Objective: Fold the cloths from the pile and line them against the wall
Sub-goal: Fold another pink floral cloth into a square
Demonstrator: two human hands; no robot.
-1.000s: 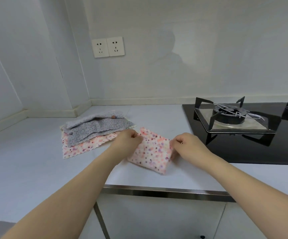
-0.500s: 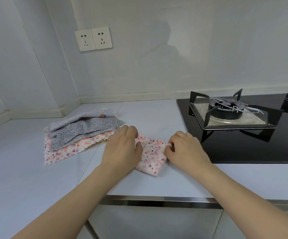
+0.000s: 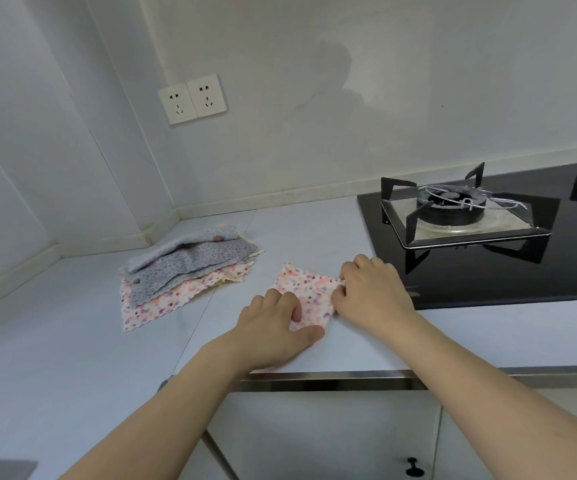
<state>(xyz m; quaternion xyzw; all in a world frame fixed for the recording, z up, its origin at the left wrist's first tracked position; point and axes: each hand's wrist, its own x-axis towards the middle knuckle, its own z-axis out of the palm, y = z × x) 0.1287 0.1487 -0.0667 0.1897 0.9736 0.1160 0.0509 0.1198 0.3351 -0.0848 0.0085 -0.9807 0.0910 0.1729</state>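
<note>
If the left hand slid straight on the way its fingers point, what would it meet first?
Probably the right hand, which grips the far edge of the pink floral cloth that the left hand presses down. Beyond it lies the black hob. Depth is uncertain.

So the desk (image 3: 72, 341) is a pale L-shaped top with a metal strip on its front edge. A pile of cloths (image 3: 186, 271) sits toward the back left corner, a pink floral cloth (image 3: 309, 296) lies near the front edge, and a black gas hob (image 3: 488, 265) fills the right side.
</note>
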